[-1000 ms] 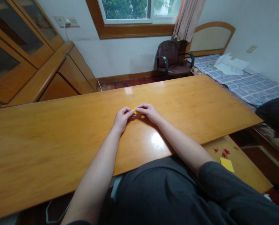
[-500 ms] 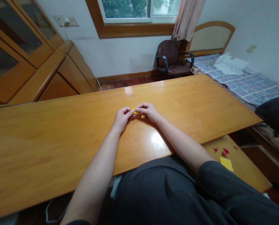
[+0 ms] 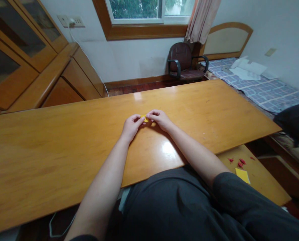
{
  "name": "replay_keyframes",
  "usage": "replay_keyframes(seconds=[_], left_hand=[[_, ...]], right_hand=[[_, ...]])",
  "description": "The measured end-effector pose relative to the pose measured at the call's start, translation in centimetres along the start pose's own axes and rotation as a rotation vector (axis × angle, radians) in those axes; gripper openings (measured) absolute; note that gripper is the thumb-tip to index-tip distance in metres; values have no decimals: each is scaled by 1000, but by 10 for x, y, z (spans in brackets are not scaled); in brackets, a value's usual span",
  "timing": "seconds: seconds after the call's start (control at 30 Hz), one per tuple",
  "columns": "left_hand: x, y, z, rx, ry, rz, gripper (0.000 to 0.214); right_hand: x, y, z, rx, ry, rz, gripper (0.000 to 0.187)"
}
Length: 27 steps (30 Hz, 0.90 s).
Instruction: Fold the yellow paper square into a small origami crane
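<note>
A small piece of yellow paper (image 3: 145, 119) is pinched between my two hands, just above the wooden table (image 3: 89, 134). My left hand (image 3: 132, 126) grips its left side with thumb and fingers. On its right side, my right hand (image 3: 160, 119) holds it the same way. The fingers cover most of the paper, so its folds are too small to make out.
Lower right, a lower board (image 3: 262, 180) bears several small red folded-paper pieces (image 3: 240, 164) and a yellow paper stack (image 3: 243, 175). Beyond the table stand a brown armchair (image 3: 181, 62) and a bed (image 3: 270, 83). A wooden cabinet (image 3: 56, 78) rises at left.
My fingers have shifted slightly on the yellow paper, and a little more of it shows between them. Both hands stay in nearly the same place.
</note>
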<state>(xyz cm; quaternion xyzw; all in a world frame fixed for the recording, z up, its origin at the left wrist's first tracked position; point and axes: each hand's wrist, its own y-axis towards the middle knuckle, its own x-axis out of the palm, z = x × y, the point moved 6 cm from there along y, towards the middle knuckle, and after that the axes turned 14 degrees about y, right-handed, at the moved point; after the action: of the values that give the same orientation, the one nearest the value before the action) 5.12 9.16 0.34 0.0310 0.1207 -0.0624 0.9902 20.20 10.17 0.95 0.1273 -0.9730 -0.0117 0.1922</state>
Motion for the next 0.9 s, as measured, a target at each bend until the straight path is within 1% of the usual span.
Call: replay_keyframes(seconds=[0.13, 0.33, 0.43, 0.53, 0.7, 0.9], left_hand=[[-1, 0, 0, 21, 43, 20, 30], [-3, 0, 5, 57, 167, 58, 25], [-3, 1, 3, 36, 144, 65, 25], [-2, 1, -1, 6, 88, 59, 27], [-3, 2, -5, 1, 48, 58, 30], [-3, 2, -4, 13, 45, 51, 33]], right_hand=[[0, 1, 1, -23, -20, 15, 23], [0, 2, 2, -44, -49, 71, 21], [-2, 3, 1, -54, -89, 103, 21], [-4, 4, 0, -65, -81, 122, 23], [-5, 5, 1, -55, -64, 89, 28], [2, 1, -3, -27, -58, 17, 28]])
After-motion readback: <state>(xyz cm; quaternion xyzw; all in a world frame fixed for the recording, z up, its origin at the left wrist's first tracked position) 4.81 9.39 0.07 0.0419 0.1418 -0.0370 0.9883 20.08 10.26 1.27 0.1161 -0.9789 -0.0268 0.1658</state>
